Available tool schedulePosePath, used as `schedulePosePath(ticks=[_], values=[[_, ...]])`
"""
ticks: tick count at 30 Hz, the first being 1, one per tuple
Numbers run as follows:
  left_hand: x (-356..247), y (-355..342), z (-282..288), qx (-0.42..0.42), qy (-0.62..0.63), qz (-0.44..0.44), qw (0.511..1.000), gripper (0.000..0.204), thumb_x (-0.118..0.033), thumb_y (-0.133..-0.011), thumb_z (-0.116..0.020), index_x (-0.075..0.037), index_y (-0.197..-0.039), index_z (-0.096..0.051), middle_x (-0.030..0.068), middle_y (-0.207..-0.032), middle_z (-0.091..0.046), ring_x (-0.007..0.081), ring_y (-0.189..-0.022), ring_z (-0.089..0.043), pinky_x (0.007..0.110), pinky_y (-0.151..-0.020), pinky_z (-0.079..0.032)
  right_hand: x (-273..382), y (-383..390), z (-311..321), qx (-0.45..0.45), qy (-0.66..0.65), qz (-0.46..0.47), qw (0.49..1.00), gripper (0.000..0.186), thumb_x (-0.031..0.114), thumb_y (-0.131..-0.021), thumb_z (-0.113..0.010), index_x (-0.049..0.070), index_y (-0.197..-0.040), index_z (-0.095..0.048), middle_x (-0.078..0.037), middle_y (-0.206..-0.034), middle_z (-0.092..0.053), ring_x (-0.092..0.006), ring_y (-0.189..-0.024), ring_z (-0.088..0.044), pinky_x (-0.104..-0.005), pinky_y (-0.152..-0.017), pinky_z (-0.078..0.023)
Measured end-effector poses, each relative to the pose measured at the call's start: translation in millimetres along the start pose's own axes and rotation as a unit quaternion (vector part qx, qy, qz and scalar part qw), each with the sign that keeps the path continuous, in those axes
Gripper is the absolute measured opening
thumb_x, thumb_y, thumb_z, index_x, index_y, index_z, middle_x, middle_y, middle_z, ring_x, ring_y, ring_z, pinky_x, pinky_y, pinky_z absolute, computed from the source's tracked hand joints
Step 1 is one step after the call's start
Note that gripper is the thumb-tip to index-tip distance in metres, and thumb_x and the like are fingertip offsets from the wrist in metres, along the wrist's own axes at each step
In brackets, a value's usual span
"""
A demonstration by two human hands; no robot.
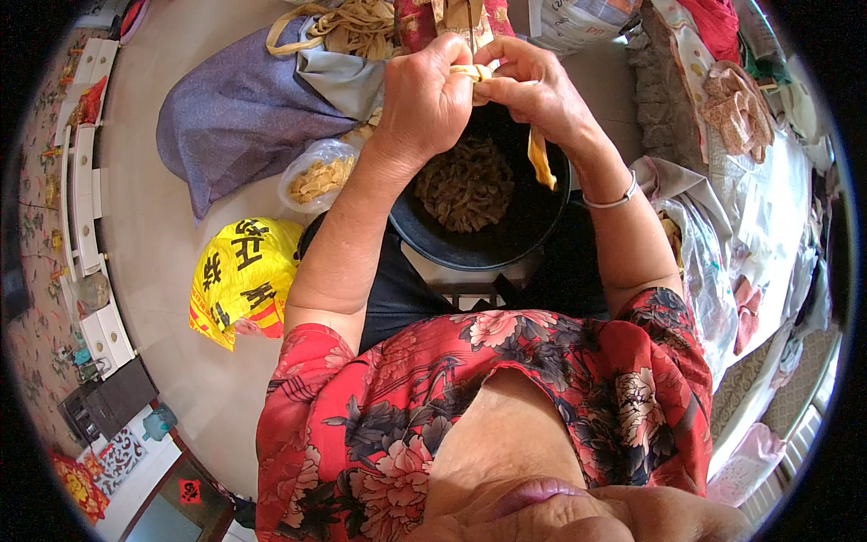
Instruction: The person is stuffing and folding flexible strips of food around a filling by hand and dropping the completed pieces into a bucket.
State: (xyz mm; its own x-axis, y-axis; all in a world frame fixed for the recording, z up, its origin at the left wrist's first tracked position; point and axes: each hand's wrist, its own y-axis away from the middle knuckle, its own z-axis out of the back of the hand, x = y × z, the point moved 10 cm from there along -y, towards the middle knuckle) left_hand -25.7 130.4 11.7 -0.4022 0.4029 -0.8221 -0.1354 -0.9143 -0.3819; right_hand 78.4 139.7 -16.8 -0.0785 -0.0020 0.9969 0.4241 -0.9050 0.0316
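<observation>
My left hand [423, 101] is closed in a fist, with a pale yellow fabric-like strip [471, 72] coming out by its thumb and forefinger. Thumb and fingers of my right hand [535, 83] pinch the same strip, which looks looped or folded between the two hands. Its loose yellow end [542, 164] hangs below my right hand. Just beyond my fingertips stands a light wooden piece [459, 20] with a thin dark upright part, partly hidden by my hands. Under them, a black basin [470, 256] holds a heap of small brown pieces [465, 185].
To the left lie a blue-grey cloth [244, 113] with tan strips [361, 32] heaped beyond it, a clear bag of yellow pieces [321, 179] and a yellow plastic bag [244, 275]. A cloth-covered bed or couch [754, 217] with plastic bags runs along the right.
</observation>
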Motion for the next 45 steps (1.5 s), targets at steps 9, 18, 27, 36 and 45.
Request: schedulePosePath(ticks=[9,18,27,36,45], values=[[2.9,-3.7,5.8,0.017,-0.037,0.045,0.998,0.004,-0.007,-0.075,-0.056,-0.004,-0.074,-0.055,0.0155,-0.062,-0.058,0.0318,-0.063,-0.062,0.038,-0.056,-0.048,-20.3,3.9,-19.5,0.185,-0.389,-0.063,0.900,0.013,0.008,-0.081,-0.063,0.002,-0.092,-0.063,0.007,-0.055,-0.043,-0.0014,-0.041,-0.030,-0.0171,-0.037,-0.020],[-24.7,-0.7,0.8,0.123,-0.091,-0.043,0.987,0.021,-0.017,-0.067,-0.069,-0.001,-0.067,-0.055,0.0167,-0.060,-0.057,0.0322,-0.058,-0.060,0.037,-0.052,-0.047,-19.4,-1.0,-10.5,0.097,-0.312,-0.037,0.945,0.012,0.014,-0.088,-0.057,0.004,-0.093,-0.059,0.007,-0.058,-0.041,-0.0011,-0.043,-0.028,-0.0176,-0.038,-0.020],[-14.1,8.7,1.1,0.171,0.554,0.150,0.801,0.033,-0.017,-0.083,-0.053,-0.006,-0.054,-0.045,-0.0016,-0.042,-0.032,0.0079,-0.033,-0.034,0.022,-0.034,-0.032,25.8,8.6,29.6,0.042,-0.141,0.125,0.981,0.012,0.013,-0.083,-0.062,0.001,-0.084,-0.063,0.004,-0.058,-0.049,-0.0025,-0.046,-0.037,-0.0180,-0.040,-0.025],[9.1,-3.0,18.6,0.184,-0.037,0.049,0.981,0.031,-0.034,-0.083,-0.058,-0.004,-0.081,-0.062,0.0086,-0.073,-0.062,0.0207,-0.071,-0.062,0.030,-0.063,-0.048,-10.1,4.0,32.1,0.024,0.019,0.036,0.999,0.011,0.012,-0.083,-0.062,0.001,-0.082,-0.066,0.004,-0.063,-0.054,-0.0025,-0.052,-0.042,-0.0181,-0.045,-0.032],[13.6,27.8,-36.6,0.394,0.041,0.127,0.909,0.021,-0.022,-0.089,-0.049,-0.003,-0.081,-0.053,-0.0006,-0.059,-0.051,0.0057,-0.052,-0.048,0.022,-0.049,-0.039,7.2,11.5,24.8,0.025,0.159,0.099,0.982,0.012,0.011,-0.079,-0.064,-0.001,-0.076,-0.064,0.002,-0.057,-0.051,-0.0027,-0.058,-0.044,-0.0214,-0.052,-0.038]])
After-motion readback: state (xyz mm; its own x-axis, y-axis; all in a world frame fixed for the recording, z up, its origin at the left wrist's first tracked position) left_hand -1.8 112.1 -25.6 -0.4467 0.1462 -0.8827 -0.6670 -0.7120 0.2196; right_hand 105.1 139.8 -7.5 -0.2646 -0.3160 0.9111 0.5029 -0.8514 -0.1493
